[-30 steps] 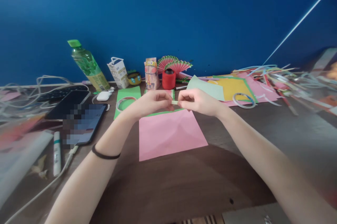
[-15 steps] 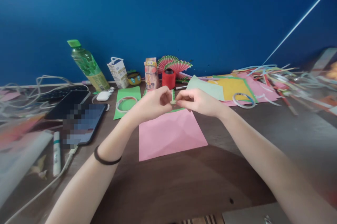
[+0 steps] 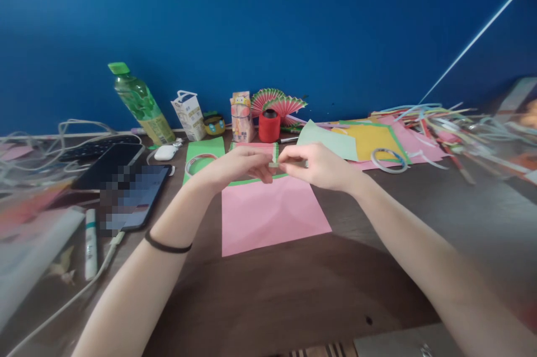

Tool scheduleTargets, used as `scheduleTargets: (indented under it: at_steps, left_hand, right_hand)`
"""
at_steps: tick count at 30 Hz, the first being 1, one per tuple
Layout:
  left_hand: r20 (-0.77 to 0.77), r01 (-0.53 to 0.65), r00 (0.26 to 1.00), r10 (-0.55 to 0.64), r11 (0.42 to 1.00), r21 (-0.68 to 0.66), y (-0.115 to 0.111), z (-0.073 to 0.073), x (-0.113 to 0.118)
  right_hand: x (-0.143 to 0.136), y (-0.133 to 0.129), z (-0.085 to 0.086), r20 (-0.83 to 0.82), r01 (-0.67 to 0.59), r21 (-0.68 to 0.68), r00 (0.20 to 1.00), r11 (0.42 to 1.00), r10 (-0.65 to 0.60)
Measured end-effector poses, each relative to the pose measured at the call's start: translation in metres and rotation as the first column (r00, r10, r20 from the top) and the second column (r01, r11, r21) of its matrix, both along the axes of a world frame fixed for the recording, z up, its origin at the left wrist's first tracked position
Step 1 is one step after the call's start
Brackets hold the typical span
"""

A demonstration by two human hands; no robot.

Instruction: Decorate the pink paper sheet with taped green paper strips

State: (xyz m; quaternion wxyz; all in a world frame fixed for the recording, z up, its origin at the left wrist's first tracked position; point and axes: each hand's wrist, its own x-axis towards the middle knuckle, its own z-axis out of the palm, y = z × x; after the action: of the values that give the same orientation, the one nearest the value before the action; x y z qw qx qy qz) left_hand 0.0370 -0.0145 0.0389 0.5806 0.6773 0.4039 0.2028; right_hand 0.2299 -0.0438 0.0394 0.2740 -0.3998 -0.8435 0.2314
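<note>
Over the upper part of a pink paper sheet, my hands come close together. The thumb and fingers of my right hand are pinched on a small pale strip; its kind is too small to make out. Just left of it, my left hand has its fingers stretched out and slightly bent, thumb hidden, with nothing visible in it. Behind my hands lies a pink pleated piece with green edges, partly covered by my left hand. A green strip runs along the pink sheet's top.
Rolls of tape lie on both sides, one on green paper, another tape roll by yellow paper. A red spool, folded fans, a carton and a green bottle stand behind. Phone and marker lie left.
My left hand's fingers have straightened out of their pinch and dropped a little, turning palm down. My right hand keeps its pinch near the same spot, with the pale strip still at its fingertips.
</note>
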Motion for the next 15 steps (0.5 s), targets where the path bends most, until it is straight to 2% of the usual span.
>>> scheduleTargets:
  at_steps: [4, 9, 15]
  left_hand:
    - [0.049, 0.032, 0.998, -0.032, 0.999, -0.001, 0.000, 0.004, -0.003]
    - [0.022, 0.038, 0.999, -0.038, 0.999, 0.014, -0.002, 0.011, -0.006]
    - [0.161, -0.099, 0.982, 0.094, 0.995, 0.020, 0.003, 0.015, -0.017]
  right_hand:
    - [-0.001, -0.002, 0.001, 0.010, 0.018, 0.038, 1.000, 0.999, -0.018]
    - [0.003, 0.000, 0.005, -0.005, 0.030, -0.046, 1.000, 0.999, -0.030]
    - [0.017, 0.010, 0.008, 0.027, 0.035, -0.220, 0.999, 0.975, -0.030]
